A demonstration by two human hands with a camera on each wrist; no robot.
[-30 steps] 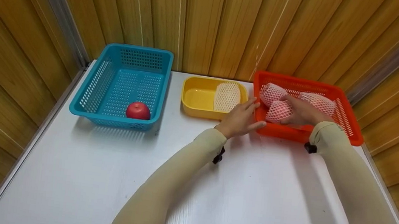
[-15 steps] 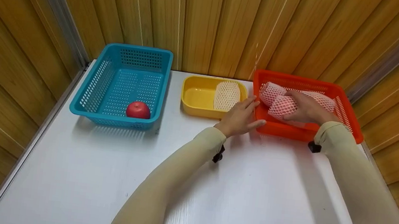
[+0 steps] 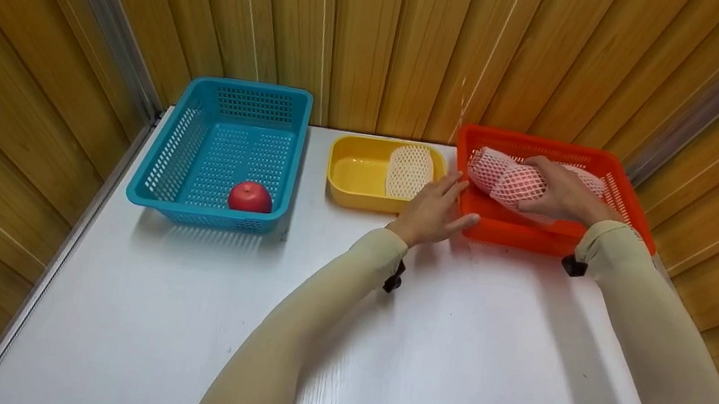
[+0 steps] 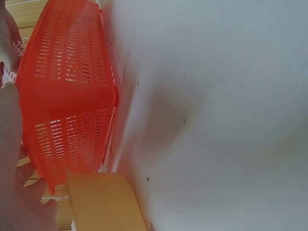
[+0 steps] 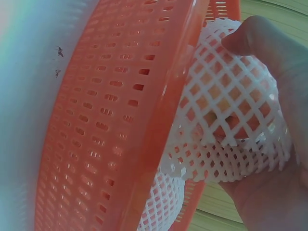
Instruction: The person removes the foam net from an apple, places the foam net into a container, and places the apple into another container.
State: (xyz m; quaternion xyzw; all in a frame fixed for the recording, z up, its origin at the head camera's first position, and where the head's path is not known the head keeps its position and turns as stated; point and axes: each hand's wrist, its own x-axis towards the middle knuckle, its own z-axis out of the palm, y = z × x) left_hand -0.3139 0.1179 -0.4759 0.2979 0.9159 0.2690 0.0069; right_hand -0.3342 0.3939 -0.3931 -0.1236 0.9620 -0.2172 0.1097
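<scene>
My right hand (image 3: 563,194) grips an apple in a white foam net (image 3: 518,186) over the red basket (image 3: 519,239). The right wrist view shows the netted apple (image 5: 226,96) closely, red and yellow through the mesh, its thumb side on top. A second netted fruit (image 3: 487,166) lies against it on the left. A third netted fruit (image 3: 590,181) sits behind my right hand, partly hidden. My left hand (image 3: 428,212) is at the basket's left rim with its fingers spread and straight; in the left wrist view this hand (image 4: 19,192) lies along the basket's wall (image 4: 67,139).
Left of the red basket stands a yellow tub (image 3: 359,201) with an off-white foam net (image 3: 410,172) in it. Further left, a blue basket (image 3: 207,213) holds a bare red apple (image 3: 250,197). Wood-look panels (image 3: 366,38) enclose the white table (image 3: 181,317) at the back and sides.
My right hand has shifted a little right and away from me, and the netted apple in it has moved and turned with it. My left hand has stayed in place.
</scene>
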